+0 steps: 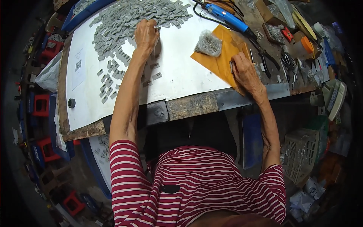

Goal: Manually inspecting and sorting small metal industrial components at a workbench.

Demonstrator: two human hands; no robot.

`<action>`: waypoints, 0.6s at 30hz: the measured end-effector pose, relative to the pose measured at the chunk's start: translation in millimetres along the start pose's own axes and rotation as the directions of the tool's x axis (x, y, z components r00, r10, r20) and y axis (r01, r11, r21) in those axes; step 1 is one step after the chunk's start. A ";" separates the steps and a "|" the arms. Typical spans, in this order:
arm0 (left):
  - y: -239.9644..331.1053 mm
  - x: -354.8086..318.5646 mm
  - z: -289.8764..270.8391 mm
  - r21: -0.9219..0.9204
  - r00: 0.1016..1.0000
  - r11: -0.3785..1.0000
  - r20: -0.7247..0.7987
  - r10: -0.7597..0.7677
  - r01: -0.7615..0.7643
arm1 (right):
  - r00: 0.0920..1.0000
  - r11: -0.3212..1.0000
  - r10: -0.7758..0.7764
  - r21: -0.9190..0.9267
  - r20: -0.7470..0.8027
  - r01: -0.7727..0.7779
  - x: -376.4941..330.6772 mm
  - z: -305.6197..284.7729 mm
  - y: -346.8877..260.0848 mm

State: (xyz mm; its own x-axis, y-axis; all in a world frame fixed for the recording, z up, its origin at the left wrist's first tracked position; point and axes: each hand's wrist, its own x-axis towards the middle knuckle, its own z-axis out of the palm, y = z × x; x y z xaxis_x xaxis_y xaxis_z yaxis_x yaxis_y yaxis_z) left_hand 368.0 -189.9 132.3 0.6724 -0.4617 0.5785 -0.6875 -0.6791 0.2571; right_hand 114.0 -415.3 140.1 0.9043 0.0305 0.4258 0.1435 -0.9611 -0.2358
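Observation:
Small flat grey rectangular pieces (124,22) lie in a wide heap at the far side of the white sheet (181,72). My left hand (146,36) is at the heap's near right edge, fingers curled downward; whatever they hold is hidden. Several loose pieces (107,81) are spread in rough rows left of my left forearm, and a few more lie just right of it. My right hand (245,72) is closed over the right part of an orange-yellow envelope (211,62), pinching a small grey piece (231,67). A clear bag of small metal parts (208,43) rests on the envelope.
A blue corded power tool (227,17) lies at the far right. Black-handled pliers (269,62) and small boxes crowd the right side. A dark round cap (71,103) sits at the sheet's left. A blue bin (81,13) of grey pieces stands far left.

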 end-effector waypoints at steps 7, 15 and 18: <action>-4.2 -3.4 20.9 0.140 1.000 0.990 -0.011 0.025 -0.023 | 0.968 0.949 0.202 0.274 -0.151 -0.156 4.1 -9.9 -20.6; 30.8 -20.9 -12.2 -0.679 0.943 0.659 0.180 -0.278 0.324 | 0.800 0.236 0.526 0.853 0.290 -0.465 11.4 -17.7 -56.7; 61.1 -34.7 -47.3 -0.823 0.875 0.307 0.415 -0.250 0.479 | 0.793 0.131 0.514 0.883 0.327 -0.450 12.6 -11.1 -65.9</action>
State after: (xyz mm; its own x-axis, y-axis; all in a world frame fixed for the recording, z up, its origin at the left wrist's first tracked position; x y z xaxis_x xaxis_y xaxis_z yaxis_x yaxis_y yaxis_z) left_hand 289.7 -188.4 164.6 0.8738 -0.4711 0.1202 -0.1151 0.0396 0.9926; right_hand 111.4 -354.6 170.8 0.9224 -0.3798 -0.0695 -0.0327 0.1026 -0.9942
